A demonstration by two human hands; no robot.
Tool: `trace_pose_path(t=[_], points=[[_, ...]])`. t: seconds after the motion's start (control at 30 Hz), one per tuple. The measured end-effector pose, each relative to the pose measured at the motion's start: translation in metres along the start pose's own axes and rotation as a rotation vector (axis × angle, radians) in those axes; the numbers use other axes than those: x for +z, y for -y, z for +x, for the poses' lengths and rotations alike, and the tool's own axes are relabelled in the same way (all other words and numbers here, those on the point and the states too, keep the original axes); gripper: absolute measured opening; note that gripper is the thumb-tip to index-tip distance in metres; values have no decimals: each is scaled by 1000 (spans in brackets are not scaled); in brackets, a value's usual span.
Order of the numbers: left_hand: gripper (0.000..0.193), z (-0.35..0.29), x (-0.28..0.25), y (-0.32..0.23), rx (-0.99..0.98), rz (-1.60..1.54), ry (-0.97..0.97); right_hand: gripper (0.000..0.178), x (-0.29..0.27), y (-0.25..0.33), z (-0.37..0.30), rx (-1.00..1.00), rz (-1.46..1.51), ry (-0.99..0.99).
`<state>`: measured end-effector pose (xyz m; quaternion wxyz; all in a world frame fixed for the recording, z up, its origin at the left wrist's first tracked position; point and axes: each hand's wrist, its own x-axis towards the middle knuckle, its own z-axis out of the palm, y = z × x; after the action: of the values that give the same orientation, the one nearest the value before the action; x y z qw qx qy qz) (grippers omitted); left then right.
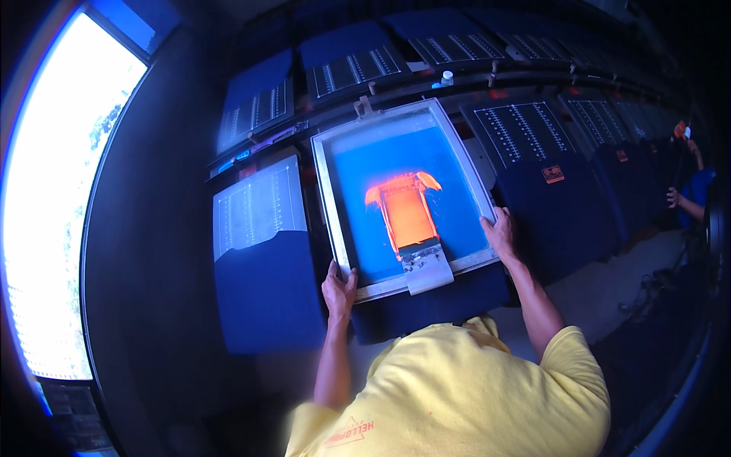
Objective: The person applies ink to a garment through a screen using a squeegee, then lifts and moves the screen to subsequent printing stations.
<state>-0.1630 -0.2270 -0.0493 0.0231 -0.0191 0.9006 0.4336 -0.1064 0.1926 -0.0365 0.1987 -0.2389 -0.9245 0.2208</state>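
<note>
A screen printing frame (pixel 327 199) with a pale rim and blue mesh lies over a board in front of me. My left hand (pixel 339 292) grips its near left corner, thumb on the rim. On the right side, near the near corner, my right hand (pixel 500 234) is closed around the rim. Bright orange ink (pixel 411 215) is pooled on the mesh, with smears around its far end. A squeegee (pixel 428 270) with a wide grey handle lies in the ink and leans over the near rim. Neither hand touches it.
Dark fabric pieces (pixel 266 289) lie on ruled boards (pixel 259 202) left of the frame; similar dark pieces (pixel 552 206) lie to the right. A second row of boards (pixel 354 72) runs behind a rail holding a small white-capped bottle (pixel 447 78). Another person (pixel 694 194) stands far right.
</note>
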Motion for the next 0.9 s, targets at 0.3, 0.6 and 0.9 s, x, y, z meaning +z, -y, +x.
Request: trace_pose_path(t=[0.3,0.6,0.9], points=[[62,14,11,-2,61,-66,-63,38,6,-1,16,-42,-19,-24],[64,-7,10,19,233,75,-224,59,-31,57,-16,-325,-228,99],[39,-79,3,-3,681,-195,313,73,-21,120,-116,-1008,-142,503]])
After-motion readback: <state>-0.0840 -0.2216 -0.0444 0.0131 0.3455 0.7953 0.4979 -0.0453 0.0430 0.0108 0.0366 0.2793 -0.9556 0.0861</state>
